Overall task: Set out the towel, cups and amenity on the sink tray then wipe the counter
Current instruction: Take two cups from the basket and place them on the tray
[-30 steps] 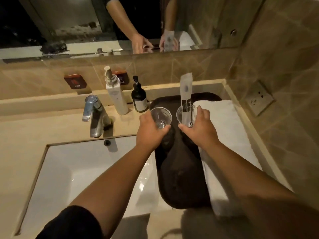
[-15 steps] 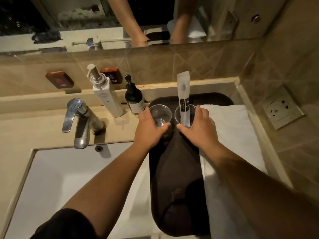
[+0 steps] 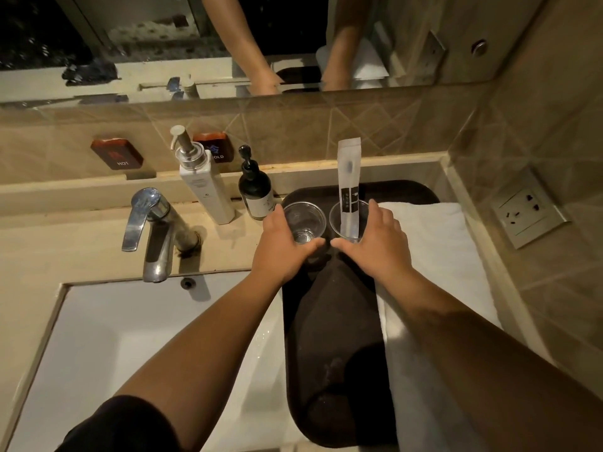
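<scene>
You are cupping your left hand [image 3: 281, 252] loosely around the empty clear plastic cup [image 3: 304, 220] and your right hand [image 3: 375, 245] around the second clear plastic cup [image 3: 346, 219], which is carrying the tall white sachet amenity [image 3: 348, 184]; each grip is curving partway round its cup, fingers apart, not visibly squeezing. Both cups are standing side by side at the 12 o'clock end of the dark oval sink tray [image 3: 329, 321], with the folded white towel [image 3: 434, 256] lying along the tray's 3 o'clock side. The sachet is standing far above its rim, so a nudge as your right hand is withdrawing is likely tipping that light cup. Pressing the thin walls is risking a buckle. The black pump bottle [image 3: 256, 190] at 10 o'clock is standing just beside your left hand; a sideways sweep is likely knocking it. The beige stone counter [image 3: 81, 243] is not yet being wiped.
</scene>
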The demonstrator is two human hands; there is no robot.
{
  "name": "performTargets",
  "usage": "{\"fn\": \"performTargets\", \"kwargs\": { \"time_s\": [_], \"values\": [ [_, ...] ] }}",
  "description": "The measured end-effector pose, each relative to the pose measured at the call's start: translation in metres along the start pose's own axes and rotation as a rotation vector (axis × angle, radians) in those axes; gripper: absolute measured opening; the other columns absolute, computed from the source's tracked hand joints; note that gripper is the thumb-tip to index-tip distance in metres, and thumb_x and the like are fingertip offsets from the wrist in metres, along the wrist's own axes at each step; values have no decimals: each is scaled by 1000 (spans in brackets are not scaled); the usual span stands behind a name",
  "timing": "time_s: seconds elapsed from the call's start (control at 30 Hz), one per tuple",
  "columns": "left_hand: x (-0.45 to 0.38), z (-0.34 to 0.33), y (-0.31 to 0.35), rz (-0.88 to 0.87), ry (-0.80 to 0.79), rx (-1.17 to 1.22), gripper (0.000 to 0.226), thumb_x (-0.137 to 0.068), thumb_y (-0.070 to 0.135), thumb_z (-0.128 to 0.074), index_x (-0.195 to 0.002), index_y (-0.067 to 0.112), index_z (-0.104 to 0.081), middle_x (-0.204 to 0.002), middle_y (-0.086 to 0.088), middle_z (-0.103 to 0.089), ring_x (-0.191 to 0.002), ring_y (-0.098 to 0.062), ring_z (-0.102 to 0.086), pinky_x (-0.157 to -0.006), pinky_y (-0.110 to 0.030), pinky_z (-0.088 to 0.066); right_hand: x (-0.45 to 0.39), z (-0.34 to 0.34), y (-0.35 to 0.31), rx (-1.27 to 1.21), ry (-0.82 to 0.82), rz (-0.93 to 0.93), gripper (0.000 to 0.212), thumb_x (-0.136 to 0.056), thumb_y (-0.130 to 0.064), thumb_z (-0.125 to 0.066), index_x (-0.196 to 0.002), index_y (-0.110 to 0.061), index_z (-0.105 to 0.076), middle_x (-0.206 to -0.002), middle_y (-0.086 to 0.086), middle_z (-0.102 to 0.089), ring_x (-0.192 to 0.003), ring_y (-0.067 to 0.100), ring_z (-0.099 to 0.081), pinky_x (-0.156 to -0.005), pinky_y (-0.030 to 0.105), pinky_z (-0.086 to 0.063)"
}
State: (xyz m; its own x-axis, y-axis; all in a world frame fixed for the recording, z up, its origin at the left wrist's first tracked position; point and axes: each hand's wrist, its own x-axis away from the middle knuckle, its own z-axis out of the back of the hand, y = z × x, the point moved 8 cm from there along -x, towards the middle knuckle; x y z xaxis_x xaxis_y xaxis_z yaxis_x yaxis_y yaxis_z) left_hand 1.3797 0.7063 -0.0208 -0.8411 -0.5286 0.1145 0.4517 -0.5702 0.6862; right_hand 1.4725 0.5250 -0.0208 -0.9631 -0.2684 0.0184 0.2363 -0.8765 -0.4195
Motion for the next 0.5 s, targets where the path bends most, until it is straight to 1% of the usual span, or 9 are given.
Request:
{"fn": "performTargets", "kwargs": {
  "time_s": [0.17, 0.3, 0.43, 0.5],
  "values": [
    [-3, -1, -5, -3, 12, -3, 107, -71, 57, -80, -152, 20, -20, -155, -8, -33, -136, -28, -41, -105, -38, -41, -1, 2, 2, -25, -16, -4, 111, -63, -76, -67, -149, -22, -20, -153, 8, -35, -136, 32, -39, -105, 48, -38],
    [-3, -2, -8, -12, 0, 4, 106, -71, 58, -79, -152, 20, -21, -154, -8, -34, -136, -27, -42, -104, -37, -42, -1, 4, 3, -89, -52, -19, 113, -63, -79, -63, -150, -24, -17, -157, 7, -28, -140, 31, -32, -106, 50, -36],
    [-3, 0, -10, -34, -11, 34, 101, -70, 59, -79, -148, 21, -27, -150, -7, -38, -132, -26, -45, -102, -35, -43, -21, 25, 0, -259, -37, 2, 100, -75, -71, -60, -151, -25, -15, -159, 5, -22, -143, 28, -23, -108, 50, -32],
    [-3, 1, -11, -26, -11, 32, 100, -70, 58, -79, -147, 21, -28, -149, -6, -39, -131, -26, -46, -102, -37, -44, -40, 33, -3, -349, -88, -25, 92, -80, -64, -61, -151, -24, -18, -158, 4, -27, -143, 27, -26, -109, 50, -32]
  ]
}}
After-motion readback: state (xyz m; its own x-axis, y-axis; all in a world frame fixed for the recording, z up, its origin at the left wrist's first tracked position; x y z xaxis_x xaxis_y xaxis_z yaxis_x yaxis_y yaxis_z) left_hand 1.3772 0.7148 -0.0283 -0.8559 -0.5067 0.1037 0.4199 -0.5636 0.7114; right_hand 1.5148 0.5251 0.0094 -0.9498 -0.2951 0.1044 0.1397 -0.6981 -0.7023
